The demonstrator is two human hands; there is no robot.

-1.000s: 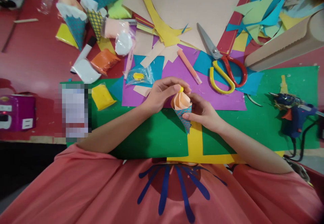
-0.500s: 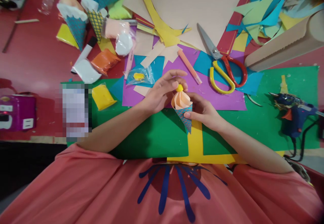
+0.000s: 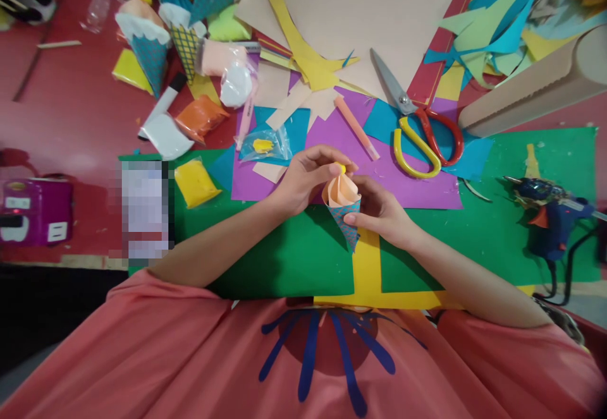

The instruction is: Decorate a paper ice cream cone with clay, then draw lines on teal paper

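My right hand [image 3: 386, 213] is closed round a paper ice cream cone [image 3: 348, 222], blue with a pinkish criss-cross pattern, its tip pointing down. Peach paper swirls [image 3: 342, 193] rise out of the cone's mouth. On top of them sits a small yellow ball [image 3: 342, 169], partly covered by fingers. My left hand [image 3: 308, 182] pinches this ball between thumb and fingertips. Both hands are above the green sheet [image 3: 284, 248] and the lower edge of a purple sheet [image 3: 412, 194].
Large scissors [image 3: 403, 100] with red and yellow handles lie beyond my right hand, near an orange marker [image 3: 356, 127]. A glue gun [image 3: 545, 210] rests at right. Finished cones [image 3: 150, 59] and clay packets [image 3: 196, 182] occupy the left; a rolled sheet [image 3: 535, 84] lies upper right.
My left fingers have closed over the top of the yellow ball, which shows less than before. The cone stays in my right hand, nearly in place. The view has shifted slightly.
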